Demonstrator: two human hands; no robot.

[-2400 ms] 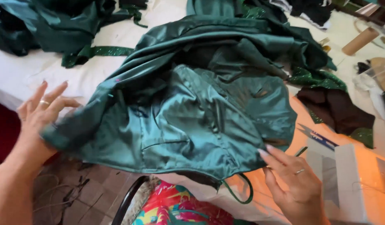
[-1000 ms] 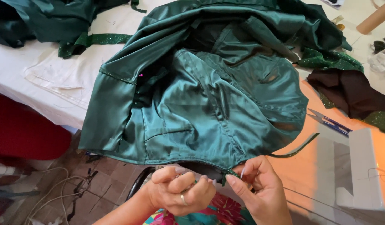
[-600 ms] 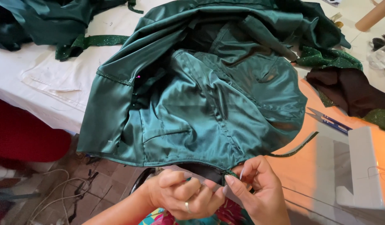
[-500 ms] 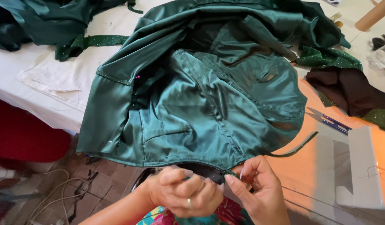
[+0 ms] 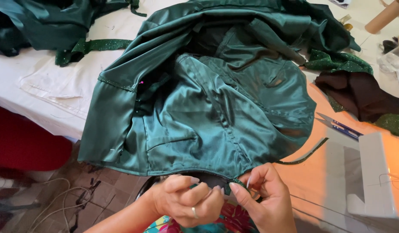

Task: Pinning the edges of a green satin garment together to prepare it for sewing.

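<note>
Green satin garment (image 5: 216,108) spread inside-out over the counter (image 5: 57,86), lower hem hanging off the near edge at 6 o'clock. Left hand (image 5: 184,203), ring on one finger, and right hand (image 5: 262,198) meet at that hem, both pinching a narrow glittery green trim (image 5: 239,183); fingertips touching. Trim strap (image 5: 305,156) loops out toward 4 o'clock. Pink-headed pin (image 5: 141,83) in a seam at 9 o'clock. Snips (image 5: 339,126) at 3 o'clock, just beside a white sewing machine (image 5: 374,172). Dark brown fabric (image 5: 359,92) at 2 o'clock. More green fabric (image 5: 48,26) at 10 o'clock. Cardboard tube (image 5: 385,17) at 1 o'clock.
</note>
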